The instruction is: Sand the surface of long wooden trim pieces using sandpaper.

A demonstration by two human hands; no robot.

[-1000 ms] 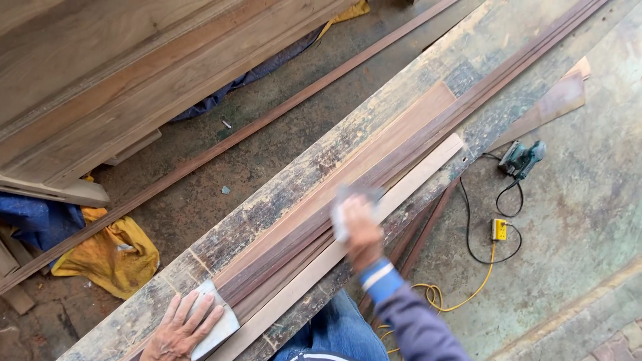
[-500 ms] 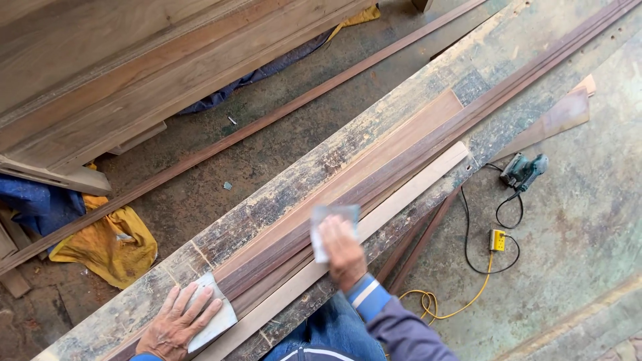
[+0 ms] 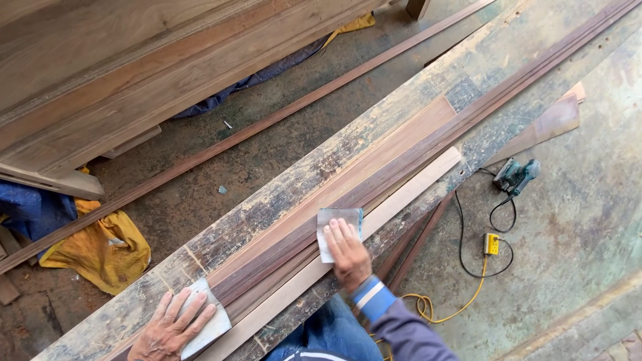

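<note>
the right hand (image 3: 349,253) lies flat on a grey sheet of sandpaper (image 3: 338,230), fingers straight and close together, pressing it onto the dark wooden strips (image 3: 314,220) that run along the worn workbench (image 3: 281,194). the sheet sticks out beyond the fingertips and to their left side. compared with a second ago, that hand and sheet sit nearer the person's body along the strips: it was further up the wood, blurred in motion, and is now drawn back and sharper, so this looks like the return half of a rubbing stroke along the grain. half a second ago it was already almost at this spot, so the stroke seems to be at or near its near end.

the left hand (image 3: 168,327) is spread wide, fingers fanned, palm down on a second pale sheet (image 3: 208,322) at the near end of the strips, pinning them in place; it has barely shifted across all three pictures. a pale flat batten (image 3: 401,190) lies just beside the right fingers on their outer side, touching the dark strips.

well apart from both hands, on the concrete floor (image 3: 575,220), a green power sander (image 3: 515,175) with its black cord and a yellow plug block (image 3: 491,243) lie untouched, in the same place as earlier; only the camera view has drifted slightly.
</note>
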